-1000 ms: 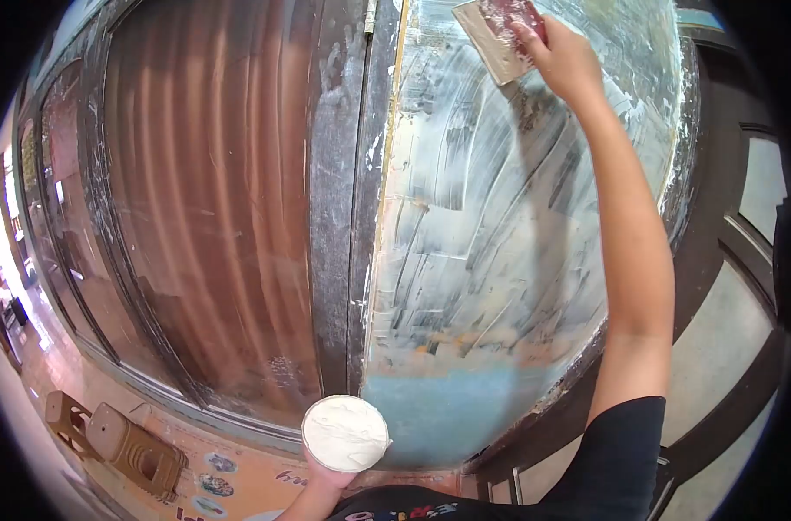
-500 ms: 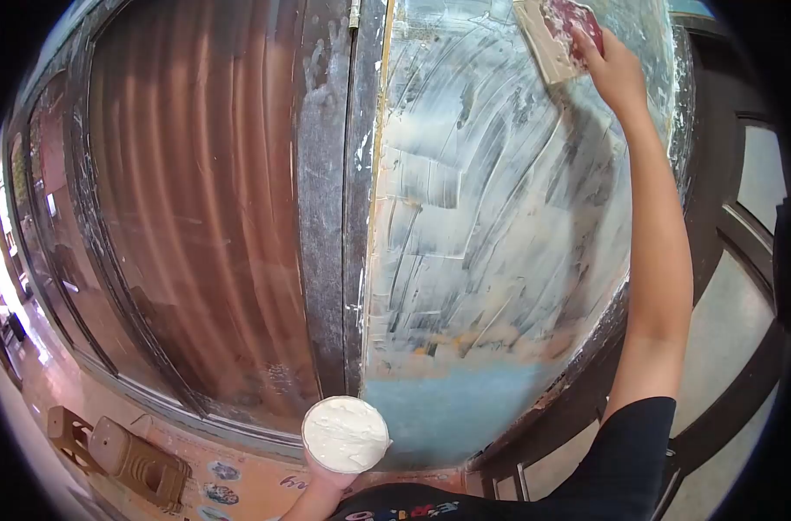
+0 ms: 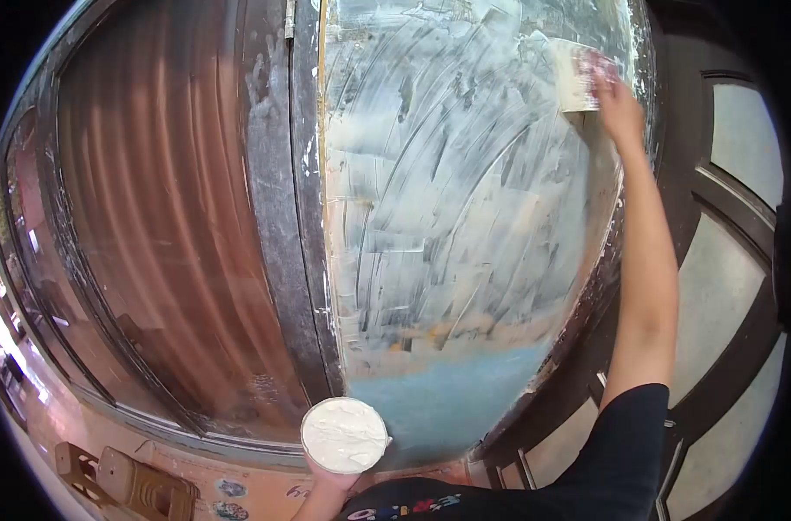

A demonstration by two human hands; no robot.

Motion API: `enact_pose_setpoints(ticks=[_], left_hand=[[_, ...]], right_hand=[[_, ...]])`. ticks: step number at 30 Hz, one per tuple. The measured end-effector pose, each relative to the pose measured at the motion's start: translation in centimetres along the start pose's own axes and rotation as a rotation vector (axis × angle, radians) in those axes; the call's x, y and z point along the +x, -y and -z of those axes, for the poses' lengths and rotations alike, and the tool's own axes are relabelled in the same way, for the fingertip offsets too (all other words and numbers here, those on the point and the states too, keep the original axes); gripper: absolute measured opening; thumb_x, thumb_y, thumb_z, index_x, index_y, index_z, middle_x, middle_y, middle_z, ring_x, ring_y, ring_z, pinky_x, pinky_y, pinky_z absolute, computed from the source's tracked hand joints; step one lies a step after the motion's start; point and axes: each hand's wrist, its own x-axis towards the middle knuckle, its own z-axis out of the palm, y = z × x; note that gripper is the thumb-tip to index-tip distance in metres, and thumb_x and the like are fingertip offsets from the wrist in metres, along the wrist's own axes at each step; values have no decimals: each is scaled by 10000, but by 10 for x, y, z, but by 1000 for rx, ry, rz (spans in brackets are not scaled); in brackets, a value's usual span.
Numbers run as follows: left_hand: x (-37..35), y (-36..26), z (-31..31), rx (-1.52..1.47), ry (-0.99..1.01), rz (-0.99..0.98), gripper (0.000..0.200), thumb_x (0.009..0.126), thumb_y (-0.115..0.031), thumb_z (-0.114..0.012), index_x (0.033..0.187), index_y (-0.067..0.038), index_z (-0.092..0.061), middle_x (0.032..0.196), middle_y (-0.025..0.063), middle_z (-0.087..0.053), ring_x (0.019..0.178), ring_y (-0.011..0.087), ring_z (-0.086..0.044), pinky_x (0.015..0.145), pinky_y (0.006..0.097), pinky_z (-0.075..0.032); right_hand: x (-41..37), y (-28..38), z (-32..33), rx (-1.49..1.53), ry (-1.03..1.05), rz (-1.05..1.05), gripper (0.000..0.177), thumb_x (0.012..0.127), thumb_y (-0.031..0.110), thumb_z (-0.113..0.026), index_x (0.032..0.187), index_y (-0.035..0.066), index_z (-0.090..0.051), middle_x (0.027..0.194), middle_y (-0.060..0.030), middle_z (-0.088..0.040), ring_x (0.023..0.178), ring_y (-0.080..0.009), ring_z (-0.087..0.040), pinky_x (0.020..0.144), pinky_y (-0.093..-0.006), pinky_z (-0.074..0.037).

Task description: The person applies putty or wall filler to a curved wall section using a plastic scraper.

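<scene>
Up at the wall's right side, my right hand [image 3: 622, 115] is closed round the reddish handle of a wide putty knife [image 3: 575, 80]. The pale blade lies against the wall panel [image 3: 465, 208], which carries streaky, curved smears of white putty over a blue-grey surface. Along the bottom of the panel a plain blue strip shows. Low in the view, my left hand [image 3: 333, 479] holds up a round tub of white putty [image 3: 346, 434] from beneath. Its fingers are mostly hidden under the tub.
Left of the panel stands a dark, worn wooden frame [image 3: 278, 174] beside glass with a reddish-brown curtain [image 3: 161, 200] behind it. A dark door with pale panes [image 3: 721, 295] is at the right. Brown plastic stools [image 3: 148, 482] sit on the floor at lower left.
My right hand has moved the putty knife rightward and down along the wall, toward its right edge. The camera view has shifted right. My left hand still holds the tub.
</scene>
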Motion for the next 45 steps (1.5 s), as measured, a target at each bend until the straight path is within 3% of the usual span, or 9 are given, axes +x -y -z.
enact_pose_setpoints(ticks=[7, 9, 11, 18, 22, 28, 33, 36, 45], left_hand=[[3, 17, -2, 120, -23, 4, 715, 949, -632, -341, 1473, -159, -449, 1521, 159, -432, 1386, 452, -399, 1107, 770, -222], [6, 21, -10, -46, 40, 77, 717, 940, -639, -356, 1472, -167, -451, 1523, 150, -431, 1382, 450, -403, 1097, 785, -216], [7, 29, -17, 58, 16, 47, 720, 934, -643, -363, 1470, -171, -454, 1525, 144, -430, 1382, 448, -403, 1095, 790, -210], [0, 53, -15, 162, -2, -21, 719, 924, -637, -380, 1459, -165, -468, 1530, 135, -424, 1382, 447, -403, 1102, 781, -208], [2, 62, -3, 162, -12, -41, 765, 908, -678, -398, 1491, -183, -412, 1536, 135, -412, 1387, 435, -399, 1071, 822, -194], [11, 84, -16, 148, -17, -19, 710, 928, -641, -397, 1470, -186, -443, 1511, 134, -443, 1375, 436, -412, 1069, 809, -229], [23, 112, -37, 133, -37, 9, 710, 920, -641, -401, 1441, -167, -488, 1505, 147, -455, 1362, 440, -432, 1098, 767, -242], [26, 120, -35, -47, -15, 70, 721, 912, -649, -410, 1443, -167, -486, 1508, 147, -452, 1362, 440, -432, 1102, 760, -243], [34, 146, -33, 130, -45, 23, 675, 939, -628, -396, 1440, -184, -478, 1489, 141, -465, 1356, 442, -434, 1068, 804, -240]], right_hand=[[-89, 50, -15, 487, 187, 47, 378, 971, 340, -623, 1178, 24, -645, 937, -148, -737, 835, -264, -703, 771, -368, -515], [-148, 73, -35, 199, 236, 608, 337, 930, 307, -645, 1201, 107, -639, 878, -125, -714, 838, -344, -694, 754, -420, -533], [-174, 115, -17, -20, 781, 705, 217, 931, 330, -627, 1098, 195, -658, 886, -117, -706, 827, -360, -680, 711, -480, -531], [10, 24, 31, -281, 190, 222, 412, 968, 483, -545, 1199, 151, -623, 1005, -188, -703, 947, -411, -661, 784, -493, -516], [71, -1, 68, -244, -229, 281, 351, 961, 387, -555, 1239, 196, -652, 1009, -175, -702, 957, -415, -649, 798, -500, -513], [41, 33, 24, -74, -137, 483, 321, 932, 275, -586, 1241, 224, -658, 1049, -156, -701, 980, -372, -650, 801, -480, -522], [-108, 63, -35, -49, -206, 932, 41, 762, 123, -628, 793, 134, -653, 731, -25, -588, 747, -205, -619, 596, -324, -505], [-142, 66, -9, 35, -149, 1087, 128, 792, 130, -635, 898, 144, -705, 801, -15, -645, 769, -189, -625, 617, -333, -508], [-30, -7, -7, -128, -255, 737, 225, 815, 138, -669, 1033, 95, -708, 915, -50, -692, 879, -266, -631, 781, -387, -522]])
